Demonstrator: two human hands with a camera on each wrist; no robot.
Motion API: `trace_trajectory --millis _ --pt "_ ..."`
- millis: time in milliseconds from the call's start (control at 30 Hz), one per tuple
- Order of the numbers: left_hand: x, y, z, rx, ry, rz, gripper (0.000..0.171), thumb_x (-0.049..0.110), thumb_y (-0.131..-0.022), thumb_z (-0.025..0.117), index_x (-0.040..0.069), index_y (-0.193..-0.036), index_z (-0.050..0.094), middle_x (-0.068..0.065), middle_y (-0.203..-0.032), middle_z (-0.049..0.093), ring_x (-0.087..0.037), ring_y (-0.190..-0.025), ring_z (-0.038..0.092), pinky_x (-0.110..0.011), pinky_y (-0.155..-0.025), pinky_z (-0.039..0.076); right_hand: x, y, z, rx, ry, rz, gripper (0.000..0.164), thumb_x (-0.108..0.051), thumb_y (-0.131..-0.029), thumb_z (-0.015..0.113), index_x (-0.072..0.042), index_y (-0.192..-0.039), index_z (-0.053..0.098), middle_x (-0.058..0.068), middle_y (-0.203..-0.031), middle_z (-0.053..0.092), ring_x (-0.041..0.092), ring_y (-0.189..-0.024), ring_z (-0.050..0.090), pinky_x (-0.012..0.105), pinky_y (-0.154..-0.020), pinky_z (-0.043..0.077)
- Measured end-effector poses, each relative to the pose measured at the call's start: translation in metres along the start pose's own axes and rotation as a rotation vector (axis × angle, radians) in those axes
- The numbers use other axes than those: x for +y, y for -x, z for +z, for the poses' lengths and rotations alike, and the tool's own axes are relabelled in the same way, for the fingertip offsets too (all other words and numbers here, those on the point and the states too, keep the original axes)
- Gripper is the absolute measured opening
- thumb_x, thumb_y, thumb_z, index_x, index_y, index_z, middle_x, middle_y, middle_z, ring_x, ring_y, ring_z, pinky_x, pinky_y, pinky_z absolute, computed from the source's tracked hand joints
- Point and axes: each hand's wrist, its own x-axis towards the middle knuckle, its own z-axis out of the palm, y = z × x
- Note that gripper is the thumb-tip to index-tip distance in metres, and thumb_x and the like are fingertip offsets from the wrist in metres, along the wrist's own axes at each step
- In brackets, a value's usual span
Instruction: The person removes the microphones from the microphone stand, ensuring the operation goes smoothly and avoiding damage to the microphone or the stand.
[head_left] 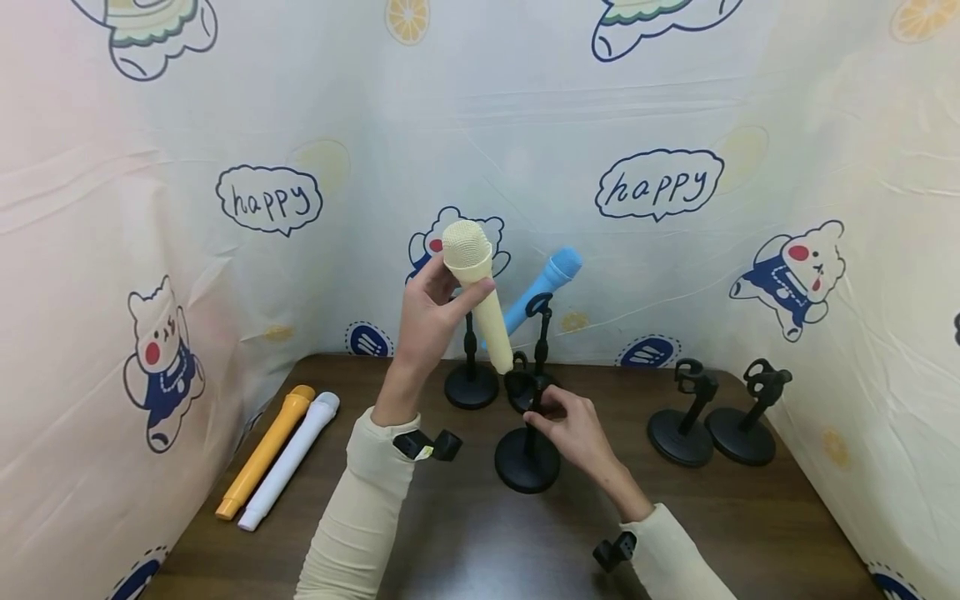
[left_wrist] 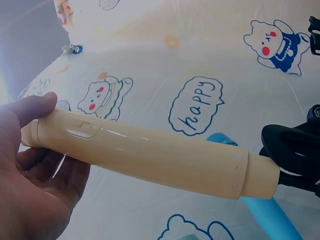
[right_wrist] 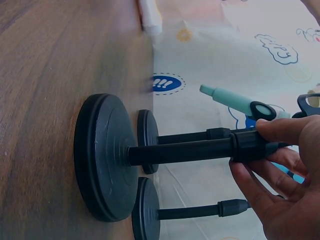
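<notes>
My left hand (head_left: 435,308) holds a cream microphone (head_left: 491,321) just below its mesh head, tilted with its tail down. That tail is close by the black clip of the front microphone stand (head_left: 527,462); in the left wrist view the cream microphone (left_wrist: 165,155) overlaps the clip (left_wrist: 287,147), and I cannot tell whether it is inside. With thumb and fingers, my right hand (head_left: 573,425) grips the upper post of this stand, whose round base (right_wrist: 107,157) is on the table. Behind, a blue microphone (head_left: 536,292) slants at a rear stand (head_left: 542,333).
Another black stand (head_left: 471,387) is at the back, partly behind the left hand. Two more stands (head_left: 680,437) (head_left: 742,433) are at the right. An orange microphone (head_left: 266,450) and a white microphone (head_left: 290,462) lie at the left. Patterned cloth (head_left: 525,125) surrounds the table (head_left: 450,533).
</notes>
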Motion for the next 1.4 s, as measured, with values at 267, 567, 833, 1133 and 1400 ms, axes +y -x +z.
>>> trace_trajectory --millis 267,567,833,1133,1400 --pt "-0.001 0.0 -0.006 -0.003 0.046 0.031 0.06 0.006 -0.096 0.073 -0.003 -0.151 0.051 -0.024 -0.143 0.063 -0.033 -0.128 0.065 -0.057 -0.116 0.049 0.0 0.0 0.001 0.002 0.003 0.008 0.014 -0.017 -0.092 0.085 -0.018 -0.095 0.072 0.001 -0.097 0.076 0.014 -0.092 0.074 0.036 -0.085 0.065" --pt "-0.007 0.002 -0.012 -0.028 0.095 0.015 0.061 0.011 -0.098 0.067 -0.001 -0.154 0.047 -0.024 -0.145 0.062 -0.024 -0.125 0.063 -0.051 -0.114 0.049 0.001 0.001 0.002 0.01 -0.002 0.013 0.014 -0.017 -0.092 0.085 -0.018 -0.094 0.072 0.0 -0.097 0.076 0.014 -0.092 0.074 0.035 -0.086 0.065" --pt "-0.01 0.007 -0.018 -0.029 0.073 -0.008 0.055 0.016 -0.097 0.066 0.001 -0.149 0.053 -0.019 -0.127 0.068 -0.018 -0.109 0.067 -0.042 -0.104 0.053 0.001 0.001 0.002 0.013 -0.006 0.001 0.014 -0.016 -0.092 0.085 -0.017 -0.096 0.072 0.003 -0.098 0.076 0.015 -0.093 0.074 0.036 -0.086 0.065" --pt "-0.013 0.013 -0.028 -0.037 0.085 -0.033 0.05 0.017 -0.1 0.061 0.002 -0.147 0.052 0.002 -0.101 0.068 -0.014 -0.083 0.071 -0.033 -0.088 0.06 0.0 0.002 0.001 0.016 -0.006 0.006 0.014 -0.017 -0.092 0.085 -0.017 -0.096 0.072 0.003 -0.099 0.076 0.016 -0.093 0.073 0.036 -0.086 0.065" --pt "-0.014 0.016 -0.038 -0.033 0.023 -0.048 0.041 0.02 -0.102 0.059 0.005 -0.139 0.054 -0.001 -0.086 0.065 -0.014 -0.059 0.065 -0.03 -0.061 0.059 0.001 0.002 0.001 0.017 -0.012 0.002 0.014 -0.017 -0.092 0.085 -0.016 -0.096 0.072 0.003 -0.098 0.076 0.015 -0.092 0.073 0.035 -0.085 0.065"
